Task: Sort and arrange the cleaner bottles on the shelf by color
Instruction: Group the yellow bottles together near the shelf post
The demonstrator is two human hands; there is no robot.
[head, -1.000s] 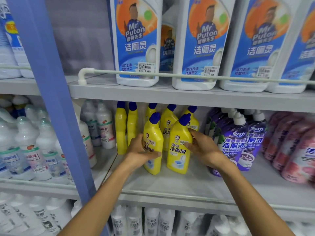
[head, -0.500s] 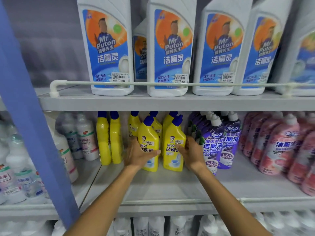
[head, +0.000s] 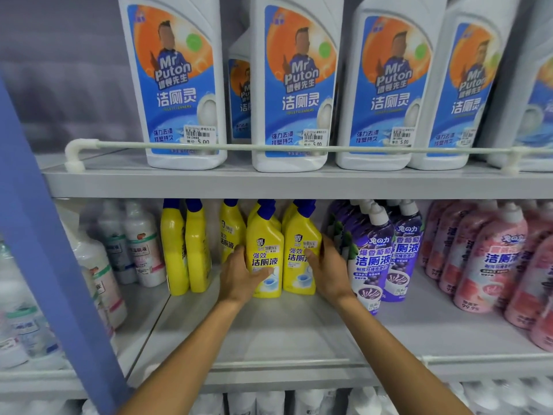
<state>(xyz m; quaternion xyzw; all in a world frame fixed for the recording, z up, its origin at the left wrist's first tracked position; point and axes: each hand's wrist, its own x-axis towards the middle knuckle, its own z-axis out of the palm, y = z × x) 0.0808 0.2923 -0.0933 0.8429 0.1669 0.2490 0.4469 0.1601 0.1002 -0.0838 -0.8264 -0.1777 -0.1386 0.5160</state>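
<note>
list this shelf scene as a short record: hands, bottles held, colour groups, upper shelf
left hand: grips the left front yellow bottle, thumb across its label
right hand: grips the right front yellow bottle from its right side
held bottles: upright, side by side on the middle shelf, blue caps
colour groups, left to right: white bottles, yellow bottles, purple bottles, pink bottles
side-on yellow pair: stands left of the hands
upper shelf: white Mr Puton toilet cleaner bottles behind a rail
</note>
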